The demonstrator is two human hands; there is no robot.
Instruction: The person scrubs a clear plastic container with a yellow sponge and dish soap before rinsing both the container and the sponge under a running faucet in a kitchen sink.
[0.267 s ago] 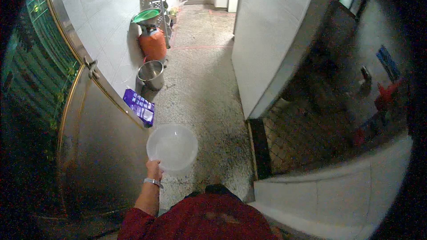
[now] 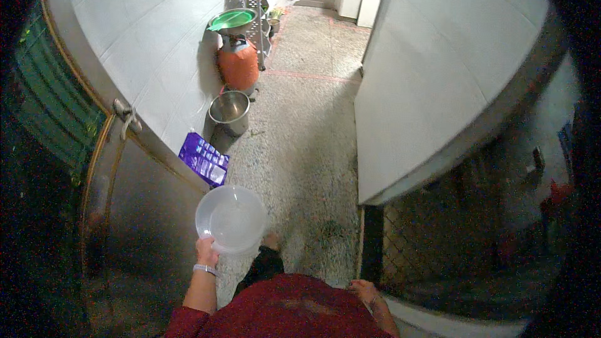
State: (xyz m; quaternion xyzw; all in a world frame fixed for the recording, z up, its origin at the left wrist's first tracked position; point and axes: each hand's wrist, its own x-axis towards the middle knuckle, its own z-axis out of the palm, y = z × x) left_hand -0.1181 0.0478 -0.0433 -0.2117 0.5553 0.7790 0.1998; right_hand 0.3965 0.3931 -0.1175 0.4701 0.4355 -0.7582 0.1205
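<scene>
In the left hand [image 2: 206, 252], a round, translucent whitish basin [image 2: 233, 218]; right hand [image 2: 364, 290], grip unclear.

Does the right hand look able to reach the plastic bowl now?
Probably yes: the left hand holds the bowl by its near rim, and no object seems to block the way across from the right hand.

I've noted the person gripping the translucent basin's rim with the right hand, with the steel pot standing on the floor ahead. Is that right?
Not quite: in the head view, the left hand grips the translucent basin at its rim, while the right hand is apart from it. The steel pot does stand on the floor ahead.
</scene>
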